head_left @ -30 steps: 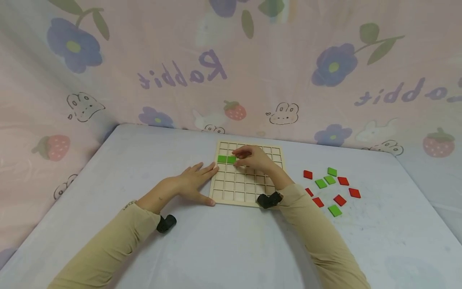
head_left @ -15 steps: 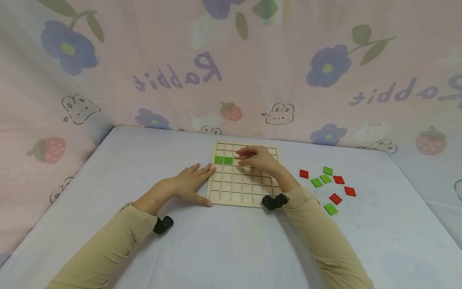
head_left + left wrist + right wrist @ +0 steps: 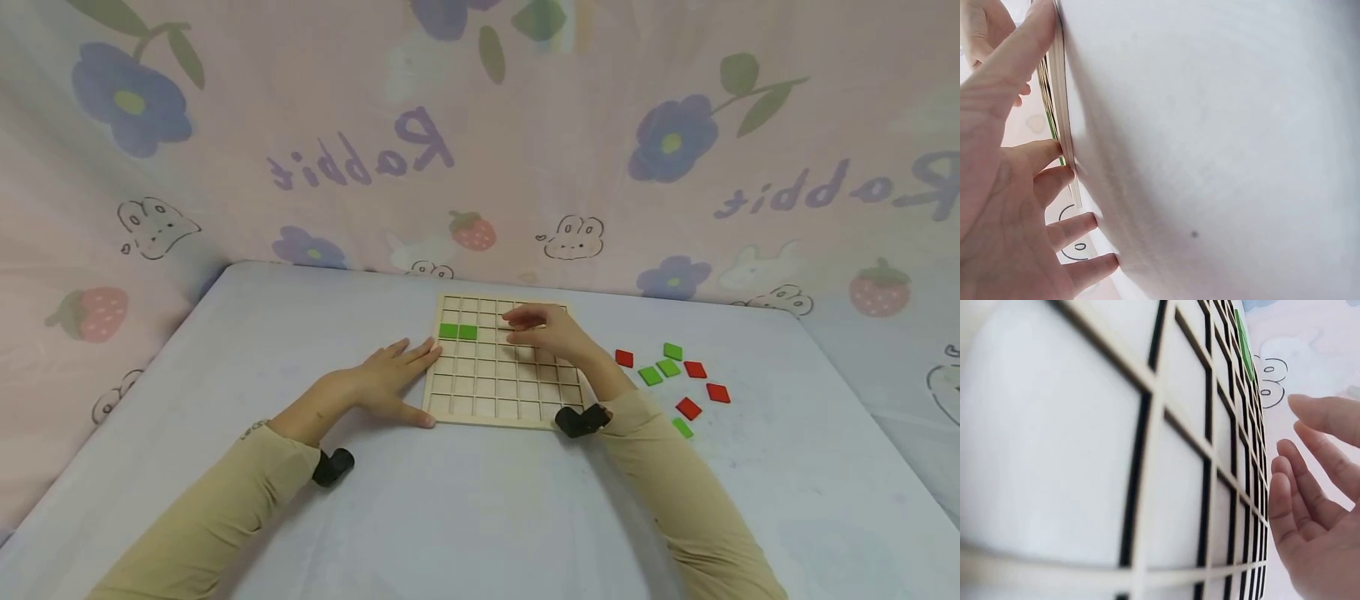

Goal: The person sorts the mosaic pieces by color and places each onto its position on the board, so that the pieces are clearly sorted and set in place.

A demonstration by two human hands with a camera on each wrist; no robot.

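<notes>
A pale wooden grid board (image 3: 495, 423) lies on the white-covered table. Two green tiles (image 3: 458, 332) sit side by side in cells near its left edge, a few rows down from the far edge. Against that left edge rests my left hand (image 3: 390, 385), fingers spread and thumb at the near corner; in the left wrist view its fingertips and thumb touch the board's side. My right hand (image 3: 551, 335) hovers over the board, right of the green tiles. In the right wrist view the fingers (image 3: 1297, 481) are loosely bent and apart from the thumb, with nothing between them.
Right of the board lie loose red tiles (image 3: 688, 408) and green tiles (image 3: 650, 375), several in all; my right sleeve partly covers one green tile (image 3: 682, 428). A printed curtain (image 3: 510, 167) hangs behind the table (image 3: 450, 517). Each wrist bears a black camera (image 3: 333, 467).
My right hand has drawn off to the right, away from the second green tile, which stays in its cell. My left hand keeps its place at the board. The head view has shifted slightly.
</notes>
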